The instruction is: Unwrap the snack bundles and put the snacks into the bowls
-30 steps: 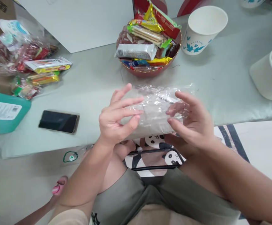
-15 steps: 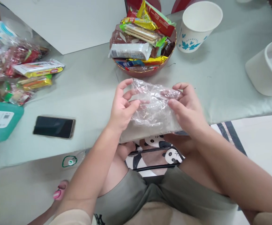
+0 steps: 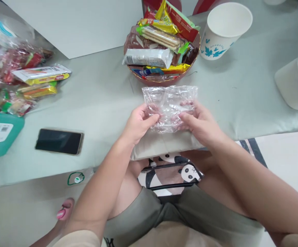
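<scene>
A crinkled clear plastic bag [image 3: 171, 103] is stretched between my two hands above the near edge of the table. My left hand [image 3: 141, 121] grips its left side, thumb in front and fingers behind the film. On the other side my right hand [image 3: 199, 120] pinches the bag in the same way, its fingers partly showing through the plastic. Just beyond the bag stands a reddish-brown bowl [image 3: 161, 82] with a gold rim, heaped with wrapped snacks [image 3: 161, 37]. No contents can be made out inside the bag.
Right of the bowl are a white paper cup [image 3: 228, 24] and a white container [image 3: 290, 82]. Leftward lie a phone [image 3: 59, 141], a teal container [image 3: 12, 137], packaged snacks [image 3: 42, 73] and a plastic bag of items [image 3: 10, 58]. A white panel [image 3: 74, 24] stands behind. Another person's foot [image 3: 66, 208] shows below.
The bag has gone from bunched to spread flatter, its upper edge now straighter. Both hands have shifted lower on its sides. The view has moved slightly left.
</scene>
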`<action>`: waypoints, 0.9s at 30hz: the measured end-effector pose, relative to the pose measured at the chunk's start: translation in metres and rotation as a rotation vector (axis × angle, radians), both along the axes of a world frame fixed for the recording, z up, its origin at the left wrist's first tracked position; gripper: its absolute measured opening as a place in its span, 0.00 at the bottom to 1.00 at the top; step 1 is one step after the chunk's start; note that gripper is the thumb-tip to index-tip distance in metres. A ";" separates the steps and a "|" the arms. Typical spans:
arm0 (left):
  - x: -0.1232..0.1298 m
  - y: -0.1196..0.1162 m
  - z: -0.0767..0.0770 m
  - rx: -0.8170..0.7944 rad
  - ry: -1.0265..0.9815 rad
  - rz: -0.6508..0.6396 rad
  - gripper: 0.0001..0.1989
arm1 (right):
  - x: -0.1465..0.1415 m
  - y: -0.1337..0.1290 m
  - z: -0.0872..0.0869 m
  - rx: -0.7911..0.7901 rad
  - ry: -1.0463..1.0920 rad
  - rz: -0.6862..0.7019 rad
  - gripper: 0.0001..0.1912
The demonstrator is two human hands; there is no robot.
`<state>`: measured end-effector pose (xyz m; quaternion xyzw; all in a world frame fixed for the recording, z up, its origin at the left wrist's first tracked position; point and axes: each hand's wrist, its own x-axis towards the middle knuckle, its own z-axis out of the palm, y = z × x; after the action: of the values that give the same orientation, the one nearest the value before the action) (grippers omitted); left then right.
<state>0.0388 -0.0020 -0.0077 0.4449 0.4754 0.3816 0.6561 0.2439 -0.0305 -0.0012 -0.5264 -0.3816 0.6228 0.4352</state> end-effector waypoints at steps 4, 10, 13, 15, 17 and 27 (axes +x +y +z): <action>-0.002 0.000 0.004 -0.006 0.019 -0.026 0.15 | -0.001 -0.002 0.005 0.024 -0.141 0.043 0.11; -0.003 0.004 0.004 -0.092 -0.132 0.016 0.15 | 0.000 -0.003 0.003 0.071 0.082 0.002 0.18; -0.001 0.006 0.006 -0.112 -0.206 0.053 0.15 | -0.001 -0.003 0.005 0.092 0.140 -0.029 0.14; -0.001 0.007 0.009 -0.138 -0.226 0.042 0.15 | 0.000 -0.002 0.008 0.098 0.153 -0.031 0.13; -0.003 0.009 0.012 -0.148 -0.242 0.003 0.16 | 0.002 -0.002 0.010 0.114 0.146 -0.029 0.17; 0.004 0.004 0.009 -0.004 -0.161 -0.047 0.30 | 0.006 -0.008 0.008 0.292 -0.463 0.048 0.11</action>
<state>0.0424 0.0024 0.0011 0.4225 0.4115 0.3996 0.7018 0.2496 -0.0389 0.0068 -0.5774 -0.5690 0.4345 0.3925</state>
